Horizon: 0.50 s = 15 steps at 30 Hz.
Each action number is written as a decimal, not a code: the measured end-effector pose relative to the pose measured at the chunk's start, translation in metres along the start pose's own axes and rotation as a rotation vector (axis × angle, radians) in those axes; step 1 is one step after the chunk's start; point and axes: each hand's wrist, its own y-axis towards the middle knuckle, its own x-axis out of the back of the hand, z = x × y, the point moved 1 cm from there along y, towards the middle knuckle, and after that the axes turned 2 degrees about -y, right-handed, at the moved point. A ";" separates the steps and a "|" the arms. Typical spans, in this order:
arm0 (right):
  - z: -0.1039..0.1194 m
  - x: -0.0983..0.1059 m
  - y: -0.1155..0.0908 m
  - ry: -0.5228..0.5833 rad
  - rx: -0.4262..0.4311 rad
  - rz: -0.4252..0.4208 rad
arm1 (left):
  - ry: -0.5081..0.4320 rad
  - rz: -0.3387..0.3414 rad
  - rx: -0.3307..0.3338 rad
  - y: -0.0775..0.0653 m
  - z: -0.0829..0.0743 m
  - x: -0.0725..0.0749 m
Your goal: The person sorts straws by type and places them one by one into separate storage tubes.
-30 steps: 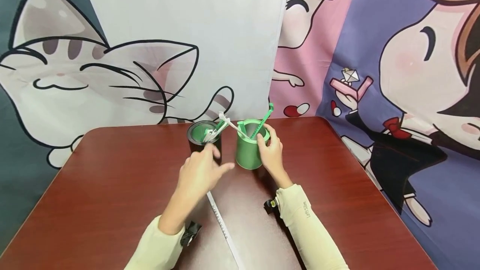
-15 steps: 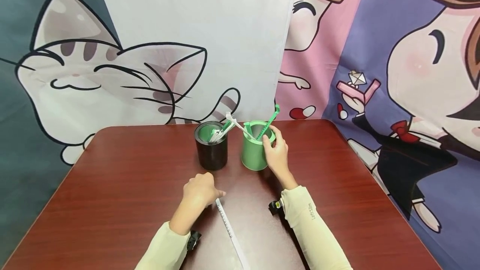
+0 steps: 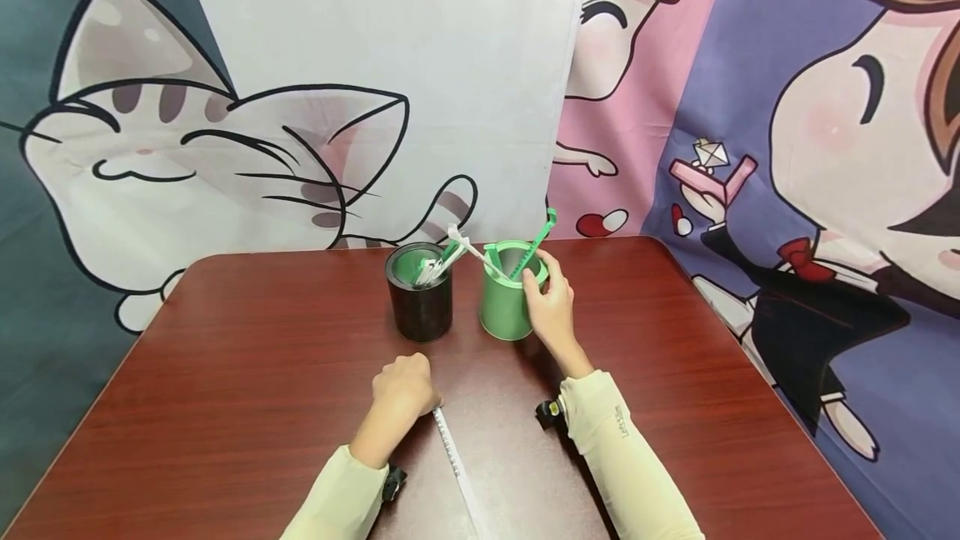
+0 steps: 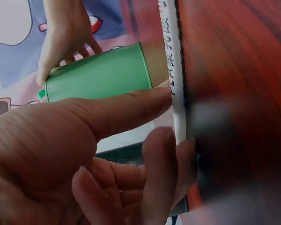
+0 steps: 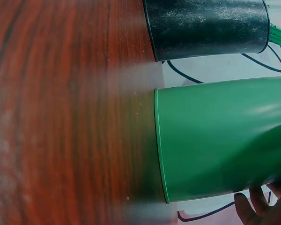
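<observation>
A white printed plastic strip lies lengthwise on the table. My left hand pinches its far end; in the left wrist view the thumb meets one edge and a fingertip is at the other side. Further back, my right hand holds the green can from its right side, thumb near the rim. The can stands upright, with a green strip and a white strip leaning out of it. The right wrist view shows fingers against the can's side.
Left of the green can stands a black can with white and green strips inside. Both are near the far edge of the red-brown table. A printed cloth with cartoon figures hangs behind it.
My left hand has come back from the black can toward me, down to the white strip's end, and its thumb has closed in there. The right hand stays on the green can.
</observation>
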 end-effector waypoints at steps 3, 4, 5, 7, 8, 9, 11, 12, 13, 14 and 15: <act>0.002 0.000 0.001 0.005 -0.002 0.003 | -0.019 0.001 0.006 0.002 0.000 0.000; 0.002 0.000 0.001 0.009 -0.001 0.004 | -0.027 0.005 0.003 0.002 0.000 0.000; 0.002 -0.001 0.001 0.012 0.000 0.005 | -0.034 0.010 0.003 0.002 0.000 0.001; 0.002 -0.001 0.001 0.016 0.000 0.009 | -0.047 0.019 0.001 0.002 -0.001 0.001; 0.002 -0.002 0.001 0.018 0.002 0.008 | -0.050 0.023 0.001 0.002 -0.001 0.002; 0.001 -0.002 0.001 0.018 0.002 0.009 | -0.052 0.026 -0.001 0.003 -0.001 0.002; 0.001 -0.002 0.001 0.016 -0.001 0.009 | -0.054 0.037 -0.010 0.003 -0.001 0.002; 0.001 -0.002 0.001 0.017 -0.003 0.008 | -0.057 0.041 -0.016 0.002 -0.001 0.002; 0.001 -0.002 0.001 0.017 -0.004 0.005 | -0.063 0.043 -0.025 0.001 -0.001 0.003; 0.002 -0.001 0.000 0.015 -0.004 0.003 | -0.074 0.039 -0.040 0.000 -0.001 0.004; 0.002 -0.001 0.000 0.013 -0.010 0.003 | -0.092 0.037 -0.059 -0.002 -0.001 0.005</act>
